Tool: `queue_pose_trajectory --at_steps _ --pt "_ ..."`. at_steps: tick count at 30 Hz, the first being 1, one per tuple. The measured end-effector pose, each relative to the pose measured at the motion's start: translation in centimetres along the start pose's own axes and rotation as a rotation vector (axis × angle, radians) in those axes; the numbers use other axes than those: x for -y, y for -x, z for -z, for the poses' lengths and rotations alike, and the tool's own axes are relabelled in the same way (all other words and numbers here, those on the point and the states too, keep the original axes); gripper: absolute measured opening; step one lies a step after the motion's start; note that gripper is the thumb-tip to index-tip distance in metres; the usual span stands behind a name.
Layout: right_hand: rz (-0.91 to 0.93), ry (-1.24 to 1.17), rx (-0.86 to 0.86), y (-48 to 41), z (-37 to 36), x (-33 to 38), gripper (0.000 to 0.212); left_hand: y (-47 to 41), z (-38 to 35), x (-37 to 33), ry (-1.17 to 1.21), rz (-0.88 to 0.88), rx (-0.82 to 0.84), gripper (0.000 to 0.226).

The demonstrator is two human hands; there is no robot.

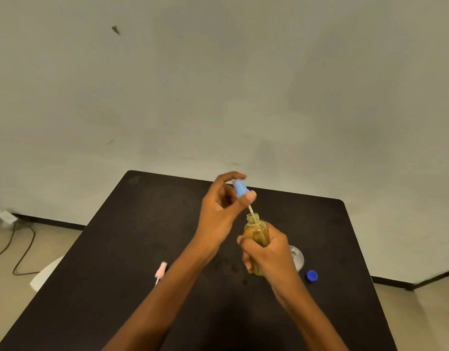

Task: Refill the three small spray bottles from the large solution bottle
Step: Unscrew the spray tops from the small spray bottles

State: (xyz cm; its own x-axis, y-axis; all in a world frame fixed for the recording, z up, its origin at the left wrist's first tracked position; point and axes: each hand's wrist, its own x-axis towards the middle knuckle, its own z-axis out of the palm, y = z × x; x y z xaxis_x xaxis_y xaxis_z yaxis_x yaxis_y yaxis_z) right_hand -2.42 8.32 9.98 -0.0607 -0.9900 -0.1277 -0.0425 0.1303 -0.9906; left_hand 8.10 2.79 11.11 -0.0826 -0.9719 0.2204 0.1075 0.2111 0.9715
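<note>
Gripping the small spray bottle [256, 231] upright in the right hand [271, 252], fingers curled round its body, yellowish liquid inside, neck uncapped. Pinching the blue spray head [240, 189] in the left hand [218, 211] just above it, thin tube [251, 211] angled down with the tip right at the bottle's mouth. Left of the left forearm, on the dark surface [142, 224], a pink spray head [160, 272] lying flat. Right of the right hand, a loose blue cap [312, 275], plus something clear and round [298, 257] half hidden behind that hand, can't tell what exactly.
</note>
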Motion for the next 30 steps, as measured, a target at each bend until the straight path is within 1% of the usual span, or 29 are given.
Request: queue_pose_trajectory --at_steps 2,5,7,9,11,13,14,15,17,20,25,28,30 --pt "-0.02 0.007 0.012 0.1 -0.4 -0.5 0.009 -0.8 1.5 -0.2 0.04 0.05 -0.096 0.029" --pt "-0.064 -0.006 0.034 0.2 -1.0 -1.7 0.011 -2.2 5.5 0.3 0.116 0.141 -0.15 0.033" --pt "-0.1 -0.018 0.051 0.3 -1.0 -2.7 0.012 -3.1 9.0 1.3 0.087 0.234 -0.178 0.037" --pt "-0.141 -0.07 0.09 0.5 -1.0 -3.7 0.02 -3.7 13.0 3.0 -0.058 0.362 -0.167 0.035" --pt "-0.158 -0.14 0.134 0.5 -0.9 -4.9 0.033 -4.1 17.0 5.9 -0.308 0.469 -0.132 0.028" --pt "-0.169 -0.123 0.147 0.4 -0.7 -6.4 0.041 -3.8 20.0 9.5 -0.58 0.557 -0.088 0.028" --pt "-0.179 -0.08 0.148 0.2 -0.7 -7.1 0.04 -3.3 21.0 11.5 -0.701 0.599 -0.053 0.027" --pt "-0.188 -0.031 0.141 0.1 -0.8 -7.9 0.034 -2.6 21.7 13.3 -0.799 0.641 -0.007 0.028" --pt "-0.19 0.047 0.12 -0.3 -0.9 -9.4 0.025 -0.7 22.2 16.4 -0.913 0.718 0.072 0.031" --pt "-0.183 0.128 0.047 -1.1 -1.4 -12.1 0.027 1.8 22.0 19.5 -0.911 0.792 0.066 0.039" --pt "-0.216 0.226 -0.03 -2.9 -2.8 -16.2 0.034 3.5 21.4 20.9 -0.915 0.846 0.051 0.044" --pt "-0.19 0.298 -0.063 -4.5 -3.8 -17.4 0.031 3.7 21.3 21.3 -0.928 0.845 0.043 0.038" --pt "-0.16 0.319 -0.103 -5.8 -4.4 -17.7 0.028 3.7 21.4 21.5 -0.91 0.841 0.025 0.027"
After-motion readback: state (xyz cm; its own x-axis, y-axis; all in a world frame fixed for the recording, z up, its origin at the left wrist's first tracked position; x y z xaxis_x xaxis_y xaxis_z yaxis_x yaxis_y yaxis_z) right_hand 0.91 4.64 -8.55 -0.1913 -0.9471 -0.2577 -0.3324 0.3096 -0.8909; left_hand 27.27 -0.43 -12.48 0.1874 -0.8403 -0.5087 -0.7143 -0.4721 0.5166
